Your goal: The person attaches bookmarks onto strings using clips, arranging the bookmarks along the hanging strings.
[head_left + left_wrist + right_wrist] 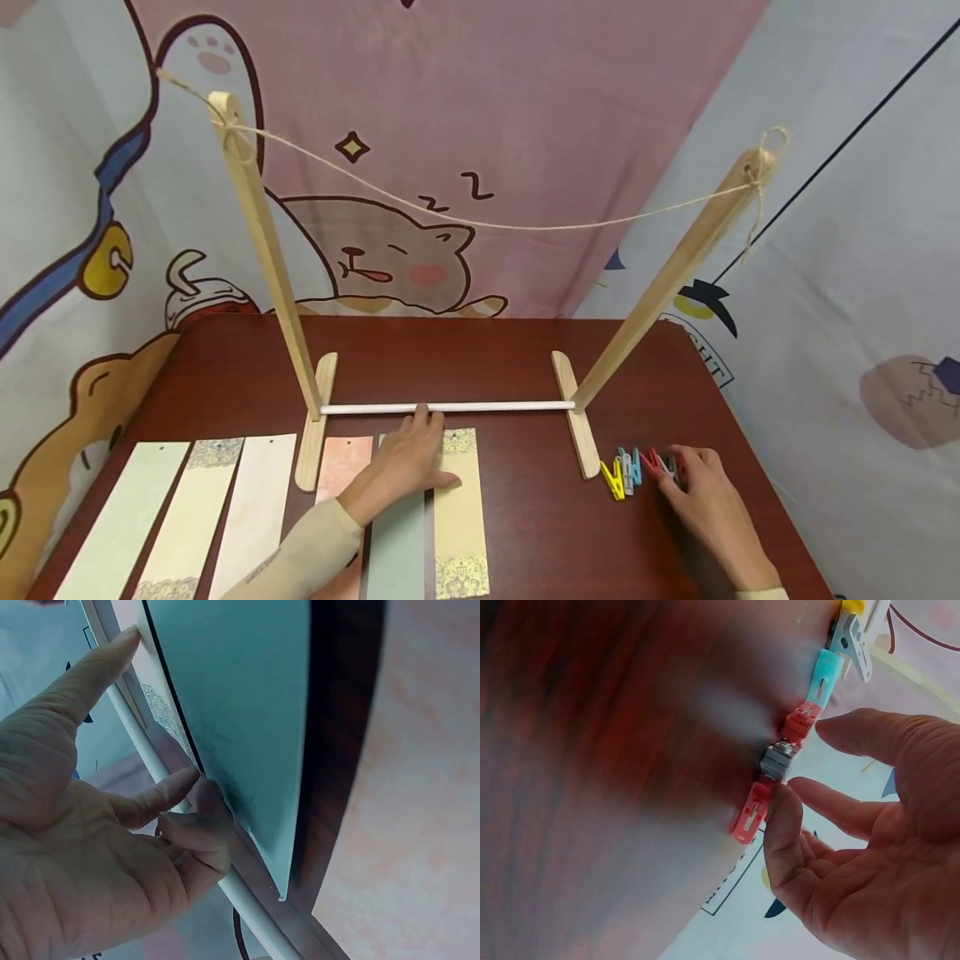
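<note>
My left hand (408, 458) lies palm down over the top end of a grey-green paper bookmark (397, 542), fingertips overlapping the white rod (510, 407) in the head view. Its thumb is spread over a cream patterned bookmark (460, 500). The left wrist view has bent fingers (199, 829) right at the edge of the grey-green bookmark. On the right, my right hand (705, 492) is beside a row of small clothespins, nearest the red clothespin (654, 462). Its thumb and fingers are apart around that end, with one fingertip against another red clothespin (751, 814).
A wooden stand with a left post (262, 233) and right post (667, 275) holds a sagging string (525, 227). Pale bookmarks (255, 500) and a pink bookmark (347, 467) lie at left. Yellow (613, 481), grey (628, 473) and blue (636, 467) clothespins sit near the right foot.
</note>
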A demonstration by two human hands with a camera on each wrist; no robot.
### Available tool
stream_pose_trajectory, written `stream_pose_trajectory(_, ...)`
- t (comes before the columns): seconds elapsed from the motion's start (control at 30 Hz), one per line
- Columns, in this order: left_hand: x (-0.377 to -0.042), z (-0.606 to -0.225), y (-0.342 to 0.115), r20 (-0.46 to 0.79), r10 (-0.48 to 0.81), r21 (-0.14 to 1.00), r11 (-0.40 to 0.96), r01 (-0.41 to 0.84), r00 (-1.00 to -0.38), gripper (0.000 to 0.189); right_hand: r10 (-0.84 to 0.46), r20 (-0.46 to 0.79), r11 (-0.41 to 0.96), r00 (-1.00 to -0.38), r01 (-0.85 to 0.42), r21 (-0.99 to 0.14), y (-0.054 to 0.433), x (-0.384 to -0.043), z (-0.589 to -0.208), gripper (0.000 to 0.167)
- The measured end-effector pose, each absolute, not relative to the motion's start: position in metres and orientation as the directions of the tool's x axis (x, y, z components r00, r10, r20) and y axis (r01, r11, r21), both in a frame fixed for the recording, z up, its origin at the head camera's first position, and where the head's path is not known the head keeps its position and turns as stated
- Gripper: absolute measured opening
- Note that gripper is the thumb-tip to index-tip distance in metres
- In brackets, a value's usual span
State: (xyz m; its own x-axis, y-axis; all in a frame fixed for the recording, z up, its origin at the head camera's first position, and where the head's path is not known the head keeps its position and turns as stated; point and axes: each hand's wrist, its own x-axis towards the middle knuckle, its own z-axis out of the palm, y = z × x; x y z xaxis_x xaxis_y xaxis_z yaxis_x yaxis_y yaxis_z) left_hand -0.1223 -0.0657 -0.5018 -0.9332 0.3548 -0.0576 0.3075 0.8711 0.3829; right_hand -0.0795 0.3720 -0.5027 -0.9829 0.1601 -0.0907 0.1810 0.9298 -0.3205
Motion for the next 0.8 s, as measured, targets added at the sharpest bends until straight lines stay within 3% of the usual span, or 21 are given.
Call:
stream_pose_trajectory(0.2, -0.124, -0.503, -0.064, -0.060, 0.359, 0.416, 0.857, 0.304, -0.931, 0.097, 0.183, -0.091, 0.925, -0.979, 0.203, -0.322, 0.376, -0.081, -0.506, 0.045)
stream_pose_trajectory(0.33, -0.124, -0.503, -0.063, -0.063, 0.366, 0.480, 0.826, 0.293, -0.928, 0.100, 0.168, -0.018, 0.936, -0.986, 0.166, -0.311, 0.379, -0.081, -0.508, 0.033)
stream_pose_trajectory(0.6, -0.123, -0.504, -0.063, -0.043, 0.373, 0.657, 0.710, 0.255, -0.927, 0.082, 0.108, 0.128, 0.960, -0.986, 0.070, -0.271, 0.391, -0.080, -0.510, 0.010)
stream_pose_trajectory(0.8, -0.123, -0.511, -0.068, 0.043, 0.416, 0.724, 0.614, 0.315, -0.908, 0.063, 0.102, 0.180, 0.959, -0.978, 0.049, -0.278, 0.396, -0.079, -0.510, 0.013)
